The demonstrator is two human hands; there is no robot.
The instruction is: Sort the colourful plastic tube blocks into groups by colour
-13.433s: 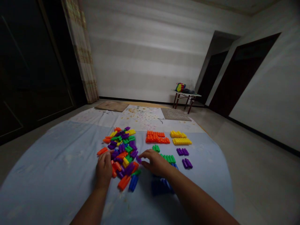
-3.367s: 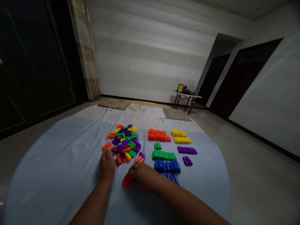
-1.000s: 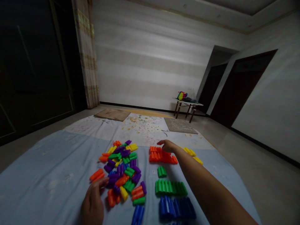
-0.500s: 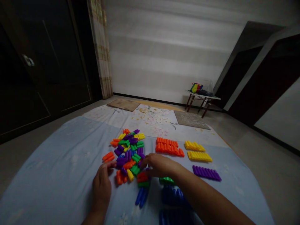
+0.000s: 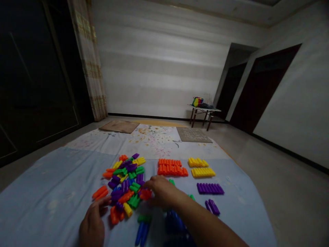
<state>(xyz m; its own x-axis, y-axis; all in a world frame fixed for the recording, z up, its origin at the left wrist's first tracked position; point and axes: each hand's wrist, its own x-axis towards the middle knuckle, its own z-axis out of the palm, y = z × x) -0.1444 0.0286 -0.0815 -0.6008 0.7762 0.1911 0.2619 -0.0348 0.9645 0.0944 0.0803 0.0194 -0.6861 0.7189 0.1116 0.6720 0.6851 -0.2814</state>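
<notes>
A mixed pile of orange, green, purple, yellow and blue ridged plastic pieces point(image 5: 125, 186) lies on the light blue cloth. My right hand point(image 5: 160, 190) is at the pile's right side, its fingers closed on an orange piece point(image 5: 145, 194). My left hand point(image 5: 93, 219) rests at the near left edge of the pile, fingers bent, the fingertips by the orange pieces; whether it grips anything is unclear. Right of the pile stand orange rows point(image 5: 171, 169), yellow rows point(image 5: 202, 172) and a purple row point(image 5: 210, 188). Blue pieces point(image 5: 174, 223) lie partly hidden under my right forearm.
A small purple group point(image 5: 212, 207) lies near the right side of the cloth. Blue pieces with a green one point(image 5: 142, 232) are nearest me. Two flat mats point(image 5: 119, 126) lie at the far edge. A small table point(image 5: 204, 109) holding bags stands by the wall.
The view has shifted, so the pile and rows appear farther left. My right hand has taken an orange piece that lay on a green one. A small purple group now shows below the purple row.
</notes>
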